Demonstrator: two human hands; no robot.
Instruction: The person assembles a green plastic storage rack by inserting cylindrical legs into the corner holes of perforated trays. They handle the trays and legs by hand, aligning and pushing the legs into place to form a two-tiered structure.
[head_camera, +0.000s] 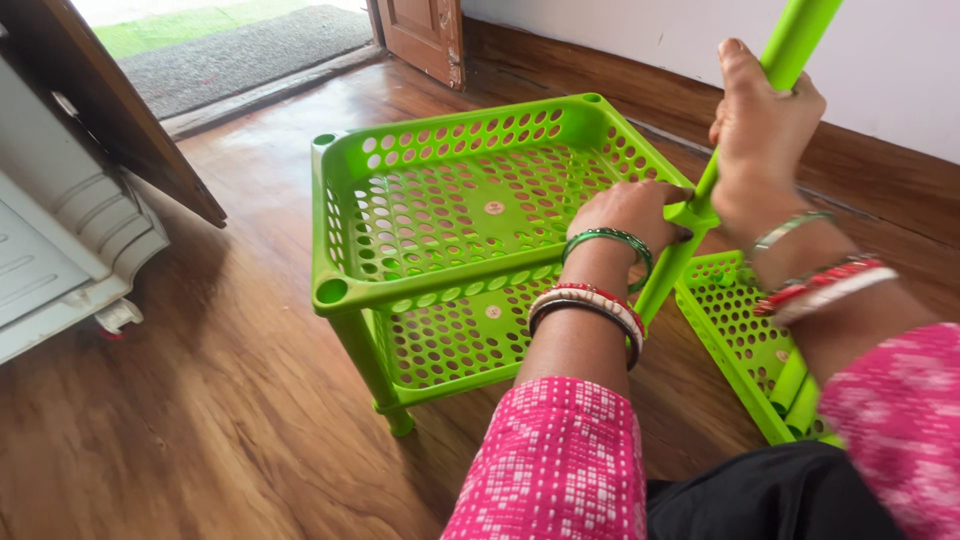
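A bright green plastic rack (440, 190) with two perforated shelves stands on the wooden floor. My left hand (632, 212) grips the near right corner of its top shelf. My right hand (760, 130) is closed around a green plastic pole (795, 40) that rises from that corner socket toward the upper right. A third perforated green shelf (735, 320) lies tilted on the floor to the right, under my right forearm. Both wrists wear several bangles, and my sleeves are pink.
A white appliance (60, 240) stands at the left beside a dark wooden door panel (110, 110). A grey doormat (240, 50) lies in the open doorway at the top. A white wall with dark skirting (880, 170) runs behind the rack.
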